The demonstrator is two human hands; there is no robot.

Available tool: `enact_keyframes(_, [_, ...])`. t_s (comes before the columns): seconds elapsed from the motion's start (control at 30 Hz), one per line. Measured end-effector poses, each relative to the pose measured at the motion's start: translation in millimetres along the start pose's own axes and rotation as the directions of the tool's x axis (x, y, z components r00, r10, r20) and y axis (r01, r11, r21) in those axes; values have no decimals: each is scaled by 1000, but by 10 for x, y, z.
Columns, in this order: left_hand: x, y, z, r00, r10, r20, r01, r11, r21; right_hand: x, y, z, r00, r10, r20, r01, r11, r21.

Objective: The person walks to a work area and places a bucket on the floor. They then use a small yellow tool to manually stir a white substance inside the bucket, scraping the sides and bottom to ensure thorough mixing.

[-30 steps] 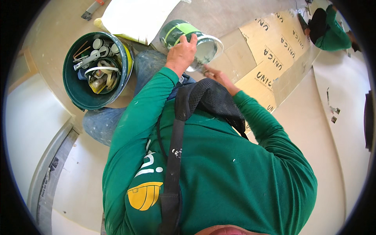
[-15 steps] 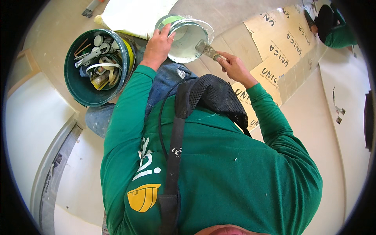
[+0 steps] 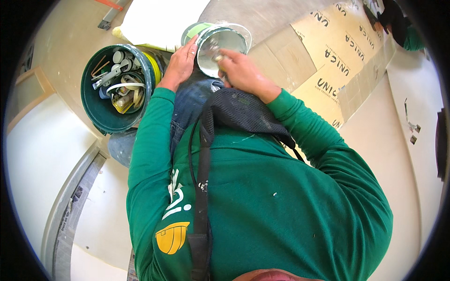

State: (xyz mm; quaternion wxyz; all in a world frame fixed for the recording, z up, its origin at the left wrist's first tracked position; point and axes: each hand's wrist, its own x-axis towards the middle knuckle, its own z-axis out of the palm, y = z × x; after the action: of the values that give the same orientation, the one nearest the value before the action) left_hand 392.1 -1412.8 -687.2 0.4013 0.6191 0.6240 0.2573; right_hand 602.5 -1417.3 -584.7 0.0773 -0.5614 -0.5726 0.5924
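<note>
A bucket, its inside coated white and its wire-like handle hanging over the far right rim, tilts toward me beyond my knees. My left hand grips its left rim, fingers bent over the edge. Inside the mouth of the bucket my right hand is closed round a short flat-headed hand tool smeared with white. Motion blurs the tool's head, and my fist hides most of its handle.
Left of my knee stands a dark green bucket full of hand tools and tubs. A white sack lies beyond it. Printed brown paper covers the floor to the right. Part of another person shows at the far right.
My right hand has moved left and put the tool's head deeper into the bucket. My left hand has slid slightly down and left along the rim.
</note>
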Motion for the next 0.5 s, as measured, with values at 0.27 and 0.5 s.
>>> enact_keyframes(0.27, [-70,145,133,993,36,-115,-40,999,-32,-26,-307,-245,971,237,28,-225,871,436])
enact_keyframes(0.5, [-148,155,235,969,156,-191,-154,988,25,118,-227,-413,971,-222,88,234,956,-175])
